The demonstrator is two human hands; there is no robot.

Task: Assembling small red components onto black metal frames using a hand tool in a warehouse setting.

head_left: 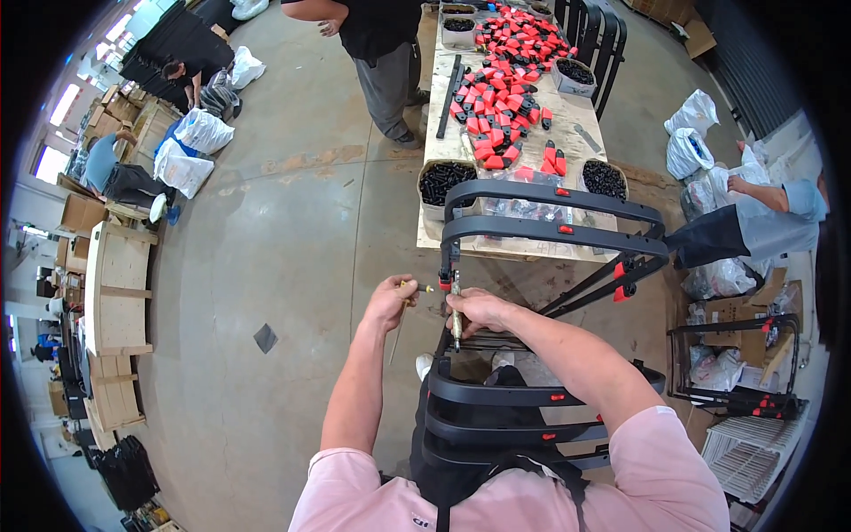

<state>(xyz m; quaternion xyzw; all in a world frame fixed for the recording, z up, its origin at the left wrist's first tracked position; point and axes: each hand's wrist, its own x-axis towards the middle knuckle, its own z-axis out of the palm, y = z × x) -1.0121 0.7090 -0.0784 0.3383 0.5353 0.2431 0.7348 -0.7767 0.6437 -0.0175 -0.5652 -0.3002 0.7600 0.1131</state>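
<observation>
My left hand [388, 303] is closed in a pinch on a small dark bolt-like piece [423, 287] with a brassy tip, pointing right. A thin yellowish rod [395, 341] hangs below that hand; whether it is held cannot be made out. My right hand [480, 310] wraps round a narrow silver metal tool [456, 306], standing lengthwise beside a black tubular frame [550, 190]. The tool's exact kind is unclear. Red clips [565, 230] sit on the frame's curved bars, and one red-and-black fitting [445, 285] is just left of the tool's upper end.
Ahead, a wooden table [581, 120] carries piled red-and-black plastic parts [501, 115] and boxes of black pieces [445, 182]. More curved black bars [496, 433] lie against my legs. A person [386, 71] stands left of the table; another [762, 222] is at right.
</observation>
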